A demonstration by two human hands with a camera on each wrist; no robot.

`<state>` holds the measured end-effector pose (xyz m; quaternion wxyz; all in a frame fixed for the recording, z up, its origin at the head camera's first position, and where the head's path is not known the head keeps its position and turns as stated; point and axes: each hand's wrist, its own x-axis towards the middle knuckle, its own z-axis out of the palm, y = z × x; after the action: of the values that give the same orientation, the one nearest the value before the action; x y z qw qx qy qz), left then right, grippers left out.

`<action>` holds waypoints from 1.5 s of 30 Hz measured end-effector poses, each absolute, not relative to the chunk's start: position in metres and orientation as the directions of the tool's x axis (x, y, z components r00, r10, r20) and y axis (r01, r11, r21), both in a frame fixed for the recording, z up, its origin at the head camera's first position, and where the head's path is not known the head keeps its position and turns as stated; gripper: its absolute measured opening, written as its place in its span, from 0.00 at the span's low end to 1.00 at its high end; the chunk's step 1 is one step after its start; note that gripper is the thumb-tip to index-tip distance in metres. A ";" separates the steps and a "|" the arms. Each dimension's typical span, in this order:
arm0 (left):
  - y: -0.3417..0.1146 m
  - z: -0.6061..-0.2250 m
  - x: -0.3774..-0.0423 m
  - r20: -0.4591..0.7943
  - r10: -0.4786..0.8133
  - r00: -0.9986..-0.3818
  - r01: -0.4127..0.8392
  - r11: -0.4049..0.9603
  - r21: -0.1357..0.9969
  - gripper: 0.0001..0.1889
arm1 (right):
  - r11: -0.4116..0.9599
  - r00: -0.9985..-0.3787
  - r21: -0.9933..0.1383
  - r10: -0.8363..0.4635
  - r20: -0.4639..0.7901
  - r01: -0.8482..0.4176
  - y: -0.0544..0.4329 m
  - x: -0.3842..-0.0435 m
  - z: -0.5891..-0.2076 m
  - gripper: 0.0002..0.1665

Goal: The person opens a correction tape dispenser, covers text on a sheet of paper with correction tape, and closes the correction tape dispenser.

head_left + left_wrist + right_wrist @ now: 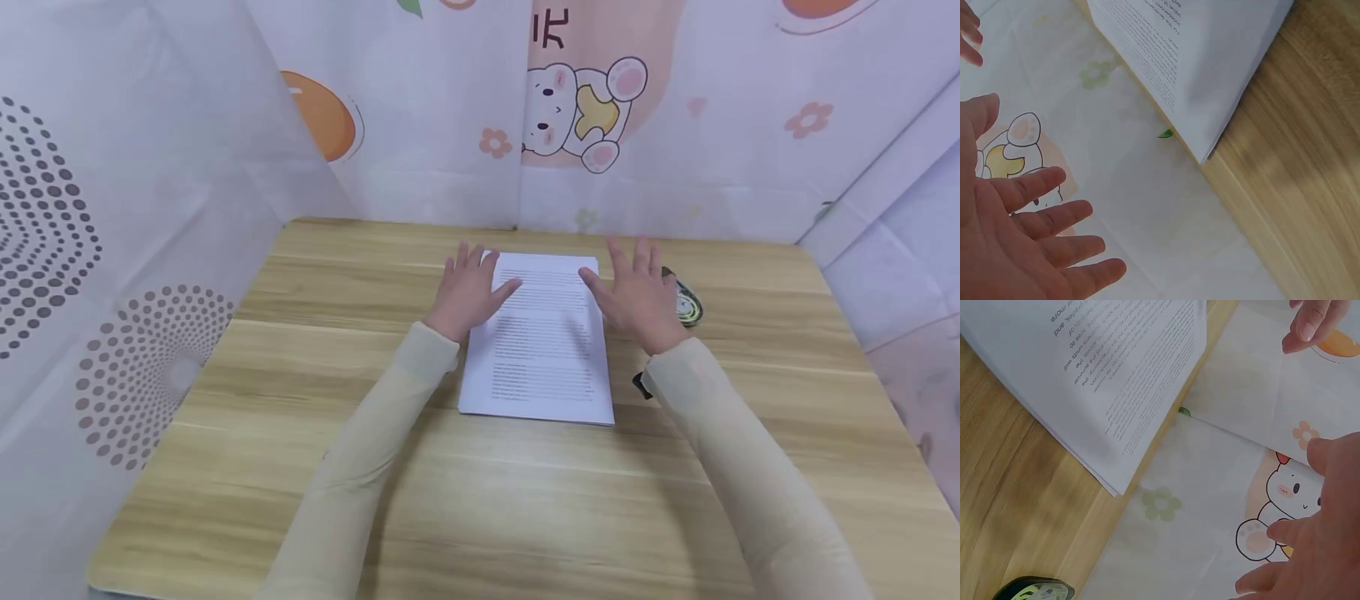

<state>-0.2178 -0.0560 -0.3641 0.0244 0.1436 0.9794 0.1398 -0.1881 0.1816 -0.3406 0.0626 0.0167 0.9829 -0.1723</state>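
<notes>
A stack of printed paper sheets [540, 350] lies on the wooden table, its text facing up. My left hand [467, 292] hovers over the stack's left edge, fingers spread and holding nothing. On the other side, my right hand [639, 296] is held over the stack's right edge, its fingers also spread. Both wrist views show the hands raised apart from the paper. In the left wrist view the left hand [1029, 231] has its fingers extended. Part of the right hand [1316, 531] shows in the right wrist view.
Right of the paper lies a small dark and green rounded object [688, 304], partly behind the right hand. A small black piece [642, 385] shows beside the right cuff. Printed curtains [435, 100] hang along the back of the wooden table [300, 375] and at its sides.
</notes>
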 end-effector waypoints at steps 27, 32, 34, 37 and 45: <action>-0.063 -0.388 -0.214 -0.022 0.353 -0.935 0.321 0.873 0.368 0.24 | 0.932 -1.000 -0.363 0.009 -0.029 0.019 0.200 -0.178 -0.347 0.53; -0.064 -0.391 -0.213 -0.063 0.365 -0.929 0.316 0.869 0.380 0.24 | 0.931 -0.999 -0.365 0.010 -0.037 0.023 0.204 -0.178 -0.351 0.53; -0.064 -0.391 -0.211 -0.074 0.374 -0.925 0.321 0.869 0.375 0.24 | 0.932 -0.999 -0.360 0.011 -0.039 0.025 0.206 -0.179 -0.353 0.53; -0.064 -0.393 -0.210 -0.089 0.397 -0.913 0.342 0.867 0.363 0.23 | 0.935 -0.999 -0.353 0.015 -0.042 0.029 0.209 -0.178 -0.354 0.53; -0.065 -0.399 -0.204 -0.136 0.464 -0.875 0.394 0.847 0.358 0.21 | 0.933 -1.000 -0.359 0.013 -0.008 0.015 0.215 -0.177 -0.360 0.51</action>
<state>-0.2041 -0.0647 -0.3987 0.1094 0.2247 0.9547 0.1616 -0.1769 0.2148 -0.3595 0.0025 0.0073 0.9832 -0.1825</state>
